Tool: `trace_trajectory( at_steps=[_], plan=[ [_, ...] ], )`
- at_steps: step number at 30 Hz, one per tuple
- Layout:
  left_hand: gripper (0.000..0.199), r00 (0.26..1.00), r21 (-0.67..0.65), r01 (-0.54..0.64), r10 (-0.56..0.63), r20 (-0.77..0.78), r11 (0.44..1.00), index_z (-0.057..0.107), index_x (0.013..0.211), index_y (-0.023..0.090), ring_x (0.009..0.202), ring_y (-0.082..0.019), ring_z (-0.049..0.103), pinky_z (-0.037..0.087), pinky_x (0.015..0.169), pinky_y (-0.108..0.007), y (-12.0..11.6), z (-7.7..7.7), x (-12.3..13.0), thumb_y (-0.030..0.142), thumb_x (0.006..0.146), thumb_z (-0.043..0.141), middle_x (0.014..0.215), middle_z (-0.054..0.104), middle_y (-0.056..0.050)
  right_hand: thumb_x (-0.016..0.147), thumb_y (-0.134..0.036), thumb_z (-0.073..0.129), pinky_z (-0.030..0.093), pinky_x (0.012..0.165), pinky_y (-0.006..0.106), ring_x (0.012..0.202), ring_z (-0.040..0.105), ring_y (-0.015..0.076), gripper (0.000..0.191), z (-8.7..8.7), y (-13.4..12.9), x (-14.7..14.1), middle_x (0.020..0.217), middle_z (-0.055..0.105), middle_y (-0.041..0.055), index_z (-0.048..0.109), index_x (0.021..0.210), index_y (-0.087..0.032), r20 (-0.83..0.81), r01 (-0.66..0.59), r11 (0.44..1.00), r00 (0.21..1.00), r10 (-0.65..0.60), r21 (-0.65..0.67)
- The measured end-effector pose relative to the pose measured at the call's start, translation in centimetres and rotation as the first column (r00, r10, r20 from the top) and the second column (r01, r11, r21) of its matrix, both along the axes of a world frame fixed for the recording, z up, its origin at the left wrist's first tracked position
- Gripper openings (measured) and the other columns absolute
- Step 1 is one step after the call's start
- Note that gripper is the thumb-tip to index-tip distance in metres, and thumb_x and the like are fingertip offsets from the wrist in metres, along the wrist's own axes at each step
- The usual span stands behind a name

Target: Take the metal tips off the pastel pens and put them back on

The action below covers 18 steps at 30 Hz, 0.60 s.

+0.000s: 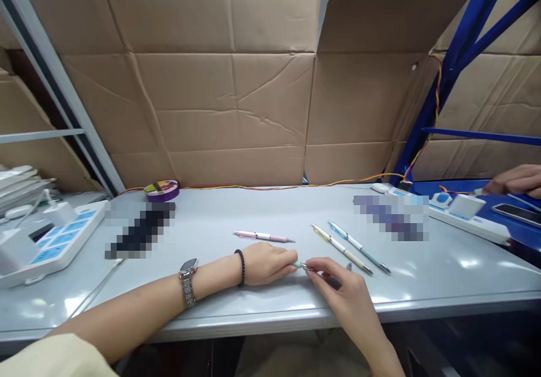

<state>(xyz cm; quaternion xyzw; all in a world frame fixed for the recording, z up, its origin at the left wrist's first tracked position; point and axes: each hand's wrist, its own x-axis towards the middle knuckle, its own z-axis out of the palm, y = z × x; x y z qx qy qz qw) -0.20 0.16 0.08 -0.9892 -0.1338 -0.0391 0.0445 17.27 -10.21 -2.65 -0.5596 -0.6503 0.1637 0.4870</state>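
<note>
Near the table's front edge, my left hand (262, 263) is closed around a light green pen (298, 265), most of which its fingers hide. My right hand (347, 289) pinches the pen's silver tip end from the other side. A small grey piece (349, 266) shows just behind my right fingers; its kind is unclear. Beyond my left hand lies a pink and white pen (264, 236). A cream-yellow and white pen (341, 248) and a blue-green and white pen (359, 246) lie side by side, slanting, behind my right hand.
White power strips stand at the left (63, 242) and right (469, 216). A purple-rimmed tape roll (162, 191) sits near the cardboard wall (228, 101). Two items are pixelated. Another person's hand (515, 181) is at far right, above a phone (518, 214).
</note>
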Motion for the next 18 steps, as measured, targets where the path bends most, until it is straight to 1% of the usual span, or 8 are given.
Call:
trace_trajectory(
  at_steps=[4,7,11,13,14,15,17,18],
  plan=[
    [0.011,1.0,0.004,-0.007,0.007,-0.013,1.0,0.038,0.086,0.02,0.06,-0.017,0.058,0.034,0.051,-0.025,-0.03,0.04,0.09,0.027,0.094,0.038,0.076,0.062,0.0,0.084,-0.037,0.051,0.053,0.064,0.024,0.072,0.066,0.0171,0.02,-0.28,0.22,-0.2,0.085,0.07,0.0018,0.065,0.087,-0.023,0.009,0.015,1.0,1.0,-0.015,0.021],
    [0.011,1.0,0.007,-0.013,0.013,-0.022,1.0,0.039,0.086,0.02,0.06,-0.017,0.058,0.034,0.05,-0.025,0.01,0.07,0.11,0.027,0.094,0.038,0.076,0.062,0.0,0.087,-0.038,0.047,0.051,0.065,0.027,0.077,0.065,0.0188,0.023,-0.49,0.43,-0.25,0.085,0.07,0.003,0.063,0.089,-0.023,0.091,0.031,0.999,0.995,-0.033,0.022],
    [0.01,1.0,0.019,0.004,-0.004,-0.023,1.0,0.039,0.087,0.02,0.06,-0.017,0.058,0.035,0.05,-0.025,0.09,0.01,0.09,0.027,0.094,0.038,0.076,0.062,0.0,0.091,-0.037,0.039,0.047,0.061,0.028,0.066,0.06,0.0181,0.03,-0.59,0.61,-0.37,0.07,0.065,0.0017,0.06,0.077,-0.022,0.264,0.057,0.998,0.963,-0.06,0.019],
    [0.011,1.0,0.019,0.011,-0.011,-0.026,1.0,0.039,0.087,0.02,0.06,-0.017,0.058,0.035,0.05,-0.026,0.09,0.01,0.08,0.027,0.094,0.037,0.076,0.062,0.0,0.093,-0.038,0.035,0.045,0.06,0.028,0.063,0.059,0.0176,0.036,-0.59,0.6,-0.5,0.065,0.062,0.0013,0.059,0.071,-0.022,0.302,0.074,0.997,0.95,-0.077,0.021],
    [0.011,1.0,0.016,0.012,-0.011,-0.027,1.0,0.039,0.087,0.02,0.06,-0.017,0.058,0.035,0.05,-0.025,0.08,0.02,0.08,0.027,0.095,0.037,0.076,0.062,0.0,0.093,-0.039,0.035,0.045,0.061,0.029,0.064,0.059,0.018,0.036,-0.6,0.58,-0.56,0.066,0.062,0.0018,0.06,0.072,-0.022,0.305,0.088,0.995,0.948,-0.095,0.036],
    [0.011,1.0,0.013,0.009,-0.009,-0.028,1.0,0.039,0.087,0.02,0.06,-0.017,0.058,0.035,0.05,-0.025,0.05,0.04,0.08,0.027,0.095,0.037,0.077,0.062,0.0,0.092,-0.041,0.037,0.046,0.063,0.03,0.068,0.06,0.0189,0.034,-0.62,0.55,-0.61,0.07,0.064,0.0027,0.061,0.077,-0.022,0.301,0.101,0.993,0.947,-0.115,0.061],
    [0.011,1.0,0.005,-0.001,0.001,-0.028,1.0,0.039,0.087,0.02,0.061,-0.017,0.058,0.036,0.05,-0.025,0.01,0.1,0.09,0.027,0.095,0.037,0.077,0.062,0.0,0.089,-0.044,0.043,0.047,0.071,0.032,0.08,0.061,0.0212,0.029,-0.68,0.51,-0.63,0.083,0.066,0.0048,0.062,0.093,-0.022,0.279,0.112,0.986,0.95,-0.142,0.124],
    [0.011,1.0,0.003,-0.004,0.004,-0.03,1.0,0.039,0.087,0.02,0.061,-0.017,0.059,0.036,0.05,-0.025,-0.01,0.13,0.1,0.027,0.095,0.038,0.077,0.062,0.0,0.088,-0.044,0.046,0.046,0.074,0.034,0.084,0.061,0.0218,0.028,-0.72,0.5,-0.61,0.088,0.067,0.0054,0.061,0.098,-0.022,0.271,0.103,0.984,0.952,-0.139,0.144]
  ],
)
